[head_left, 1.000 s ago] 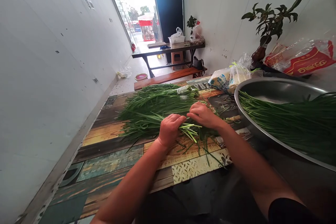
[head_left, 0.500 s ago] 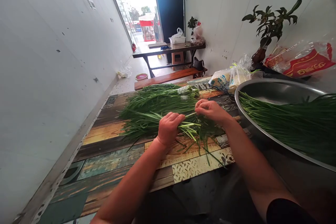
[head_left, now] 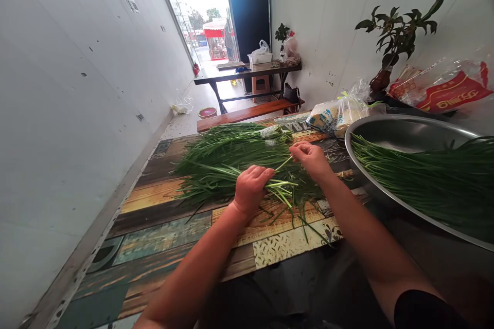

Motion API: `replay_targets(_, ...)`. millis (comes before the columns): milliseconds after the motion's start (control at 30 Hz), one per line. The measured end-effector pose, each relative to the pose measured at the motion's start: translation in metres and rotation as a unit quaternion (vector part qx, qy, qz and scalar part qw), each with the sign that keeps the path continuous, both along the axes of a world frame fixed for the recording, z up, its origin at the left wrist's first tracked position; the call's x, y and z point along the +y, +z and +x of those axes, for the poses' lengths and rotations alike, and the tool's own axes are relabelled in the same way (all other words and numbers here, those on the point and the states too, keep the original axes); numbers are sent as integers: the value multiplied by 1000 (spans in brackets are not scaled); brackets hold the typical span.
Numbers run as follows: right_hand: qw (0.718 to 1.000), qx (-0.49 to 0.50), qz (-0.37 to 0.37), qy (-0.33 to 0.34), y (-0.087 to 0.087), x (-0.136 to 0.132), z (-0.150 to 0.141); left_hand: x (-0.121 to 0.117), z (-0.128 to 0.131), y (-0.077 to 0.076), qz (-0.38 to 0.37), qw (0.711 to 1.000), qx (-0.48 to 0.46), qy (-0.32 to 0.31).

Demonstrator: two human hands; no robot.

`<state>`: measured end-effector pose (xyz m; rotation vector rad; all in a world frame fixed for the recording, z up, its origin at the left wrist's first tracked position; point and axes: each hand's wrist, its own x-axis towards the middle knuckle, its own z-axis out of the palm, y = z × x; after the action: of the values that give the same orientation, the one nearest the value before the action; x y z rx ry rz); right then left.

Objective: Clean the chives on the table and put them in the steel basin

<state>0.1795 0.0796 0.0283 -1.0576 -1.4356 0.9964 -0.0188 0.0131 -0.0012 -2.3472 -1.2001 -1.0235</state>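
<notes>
My left hand (head_left: 252,186) is closed around a small bunch of Chinese chives (head_left: 283,190), their pale stem ends sticking out to the right. One chive stem (head_left: 284,164) rises from that fist toward my right hand (head_left: 307,157), whose thumb and fingers pinch its end. Under and behind my hands lies a large heap of chives (head_left: 227,146) on the wood-patterned table (head_left: 162,236). A pale band (head_left: 269,132) wraps part of the heap near its stem ends. Loose trimmings (head_left: 304,221) are scattered below my hands.
A wide metal basin (head_left: 357,172) with many chives stands at the right. Behind it are plastic bags (head_left: 335,115), a potted plant (head_left: 397,36) and a red-and-clear package (head_left: 451,92). A bench (head_left: 247,115) and another table (head_left: 247,73) stand beyond, near the doorway.
My right hand has shifted slightly up and to the right, and the pinched stem now slants upward. My left hand has moved a little to the right, still holding the bunch.
</notes>
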Motion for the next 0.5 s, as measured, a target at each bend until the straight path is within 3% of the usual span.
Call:
replay_targets(167,990,119,-80,-5,4,8,10,0,-3,-1,22,1000,-11,-8)
replay_targets(333,997,48,-16,-56,5,6,14,1,-3,-2,26,1000,-14,-5)
replay_targets(400,999,-17,41,-8,7,1,11,1,-2,-2,29,999,-18,-7)
replay_targets(500,975,-137,78,156,10,-9,5,1,-2,-2,30,999,-31,-14)
